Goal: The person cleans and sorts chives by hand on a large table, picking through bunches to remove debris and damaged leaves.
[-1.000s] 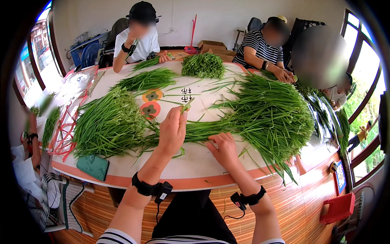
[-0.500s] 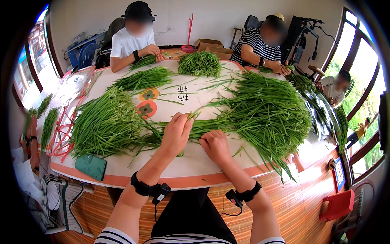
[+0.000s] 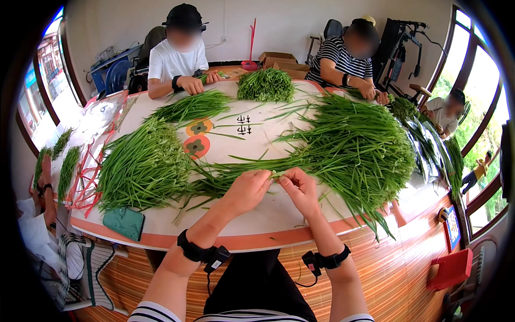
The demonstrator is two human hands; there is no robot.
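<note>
Head view, from where I stand: at the far left edge a co-worker's arm [image 3: 50, 206] reaches up beside some greens. Next come red ribbons [image 3: 87, 180] on the left end of the counter [image 3: 225, 147], then a teal case [image 3: 124, 223] by the near edge. Just beyond the case lies a big heap of long green stems [image 3: 142, 163], with a smaller bundle [image 3: 193, 105] on its far side; past that sits a person in a white shirt [image 3: 179, 64].

Near the middle, the left hand [image 3: 249, 189] is closed, its thumb and fingertips pinching a green stem [image 3: 276, 174] held over the near part of the counter. The right hand [image 3: 300, 190] is loosely curled, thumb and forefinger closed on that stem's right end; the fingers hide much of it. Right of the hands spreads a larger heap of greens [image 3: 359, 147], its nearest stems drooping past the counter's edge. Farther right, a red stool [image 3: 451, 269] stands on the floor.
</note>
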